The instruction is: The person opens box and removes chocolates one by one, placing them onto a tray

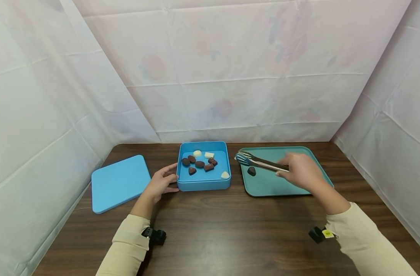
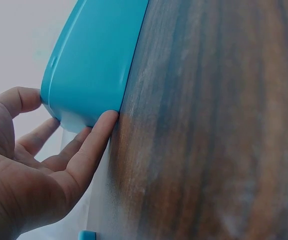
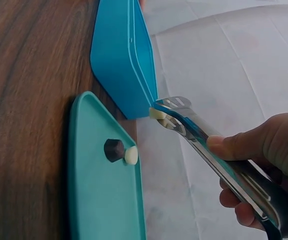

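Note:
My right hand (image 1: 301, 170) grips metal tongs (image 3: 218, 165) above the left part of a green tray (image 1: 282, 188). Between the tong tips is a cream-coloured chocolate piece (image 3: 157, 113), near the box's right wall in the right wrist view. A dark chocolate (image 1: 252, 171) and a white one (image 3: 131, 155) lie side by side on the tray. Fingertips of my left hand (image 1: 159, 184) touch the left side of a blue box (image 1: 203, 186), thumb near the rim and other fingers lower down. Inside the box lie several brown chocolates (image 1: 200, 164) and a few white ones (image 1: 209, 155).
A flat blue lid (image 1: 120, 184) lies left of the box on the dark wooden table (image 1: 210, 230). White patterned cloth (image 1: 223, 76) hangs behind the table and along both sides.

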`<move>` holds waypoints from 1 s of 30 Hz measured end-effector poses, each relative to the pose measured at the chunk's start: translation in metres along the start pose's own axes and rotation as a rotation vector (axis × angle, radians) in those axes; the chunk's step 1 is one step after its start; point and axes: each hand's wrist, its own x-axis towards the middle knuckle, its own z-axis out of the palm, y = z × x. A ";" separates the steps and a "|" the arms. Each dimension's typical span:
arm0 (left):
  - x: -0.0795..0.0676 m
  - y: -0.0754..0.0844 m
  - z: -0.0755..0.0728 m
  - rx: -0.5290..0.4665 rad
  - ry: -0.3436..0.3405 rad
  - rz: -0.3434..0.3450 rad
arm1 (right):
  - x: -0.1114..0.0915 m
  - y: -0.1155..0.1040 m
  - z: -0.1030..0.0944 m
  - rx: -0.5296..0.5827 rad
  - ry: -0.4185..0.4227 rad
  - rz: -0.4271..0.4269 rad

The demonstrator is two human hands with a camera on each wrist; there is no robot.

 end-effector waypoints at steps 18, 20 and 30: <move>0.001 -0.001 -0.001 -0.002 -0.005 0.003 | -0.038 0.021 0.003 0.029 -0.068 0.064; 0.001 -0.001 -0.001 -0.002 -0.005 0.003 | -0.042 0.023 0.005 0.038 -0.075 0.075; -0.001 0.000 -0.002 -0.010 0.000 -0.001 | -0.057 0.031 0.006 0.042 -0.107 0.091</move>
